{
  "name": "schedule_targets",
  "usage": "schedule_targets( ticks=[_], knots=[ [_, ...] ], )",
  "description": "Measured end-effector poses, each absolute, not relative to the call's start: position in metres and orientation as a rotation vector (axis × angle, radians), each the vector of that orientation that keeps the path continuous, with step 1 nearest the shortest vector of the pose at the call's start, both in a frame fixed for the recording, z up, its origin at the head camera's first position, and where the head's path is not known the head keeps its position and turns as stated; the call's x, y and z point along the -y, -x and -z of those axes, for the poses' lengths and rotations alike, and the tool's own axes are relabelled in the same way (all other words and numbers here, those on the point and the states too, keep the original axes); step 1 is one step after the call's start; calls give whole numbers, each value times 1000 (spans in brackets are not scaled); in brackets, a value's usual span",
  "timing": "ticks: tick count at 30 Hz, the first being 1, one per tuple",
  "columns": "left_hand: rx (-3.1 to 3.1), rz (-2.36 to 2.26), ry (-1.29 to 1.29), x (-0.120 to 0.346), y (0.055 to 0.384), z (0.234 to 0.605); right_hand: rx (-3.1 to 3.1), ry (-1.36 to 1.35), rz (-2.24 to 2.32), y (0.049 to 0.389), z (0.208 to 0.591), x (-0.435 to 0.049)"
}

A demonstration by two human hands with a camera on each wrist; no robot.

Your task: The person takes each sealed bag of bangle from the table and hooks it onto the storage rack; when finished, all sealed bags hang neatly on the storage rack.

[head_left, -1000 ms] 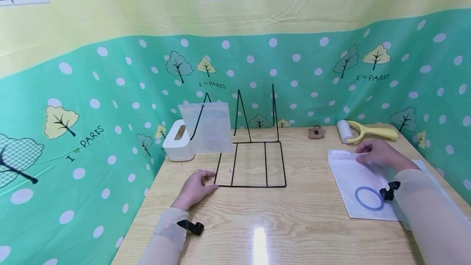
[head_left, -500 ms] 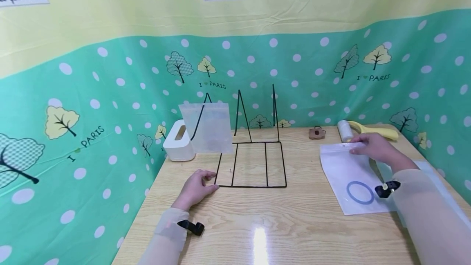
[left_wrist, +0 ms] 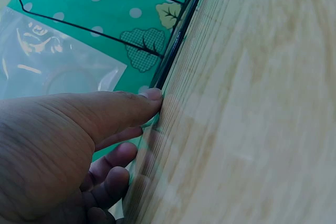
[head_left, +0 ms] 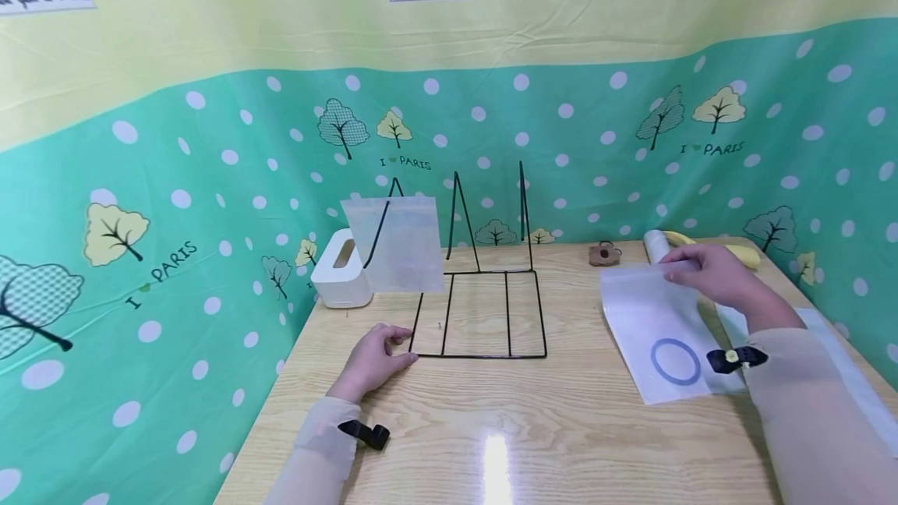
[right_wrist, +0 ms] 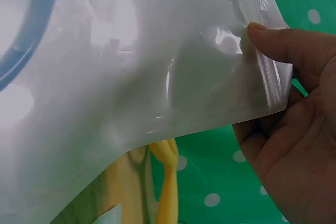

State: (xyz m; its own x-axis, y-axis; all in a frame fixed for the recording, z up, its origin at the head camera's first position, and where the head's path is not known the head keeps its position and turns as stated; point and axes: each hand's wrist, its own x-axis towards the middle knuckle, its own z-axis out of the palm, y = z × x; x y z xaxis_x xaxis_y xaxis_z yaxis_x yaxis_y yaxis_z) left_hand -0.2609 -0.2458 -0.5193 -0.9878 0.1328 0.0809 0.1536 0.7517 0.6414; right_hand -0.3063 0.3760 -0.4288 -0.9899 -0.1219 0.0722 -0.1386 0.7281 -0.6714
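Observation:
My left hand (head_left: 372, 362) holds the near left corner of a black wire rack (head_left: 477, 356), thumb at the front bar and fingers at the side. In the left wrist view the thumb (left_wrist: 121, 109) touches the wire. My right hand (head_left: 719, 279) pinches the zip edge of a translucent zip-lock bag (head_left: 634, 333) marked with a blue ring. In the right wrist view the thumb (right_wrist: 286, 43) lies over the bag's (right_wrist: 157, 66) zip strip, the fingers behind it. A smaller clear zip-lock bag (head_left: 410, 248) hangs on the rack's left upright.
A white box with a slot (head_left: 342, 287) stands left of the rack. At the back lie a small brown item (head_left: 604, 254) and a yellow-handled roller (head_left: 656, 245), partly hidden by my right hand. A pale blue sheet (head_left: 842, 369) lies under my right arm.
My right hand has lifted the zip edge of the bag off the table and drawn the bag leftward and up. My left hand and the rack have stayed put.

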Motion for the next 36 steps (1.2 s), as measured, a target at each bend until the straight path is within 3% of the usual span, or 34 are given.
schedule_targets(
  ticks=[15,36],
  knots=[
    [2908,1068,246,246,262,523,2710,-82,-1141,279,395,-364],
    [2906,1066,239,247,260,519,2429,-205,-1300,249,360,-354]
  ],
)
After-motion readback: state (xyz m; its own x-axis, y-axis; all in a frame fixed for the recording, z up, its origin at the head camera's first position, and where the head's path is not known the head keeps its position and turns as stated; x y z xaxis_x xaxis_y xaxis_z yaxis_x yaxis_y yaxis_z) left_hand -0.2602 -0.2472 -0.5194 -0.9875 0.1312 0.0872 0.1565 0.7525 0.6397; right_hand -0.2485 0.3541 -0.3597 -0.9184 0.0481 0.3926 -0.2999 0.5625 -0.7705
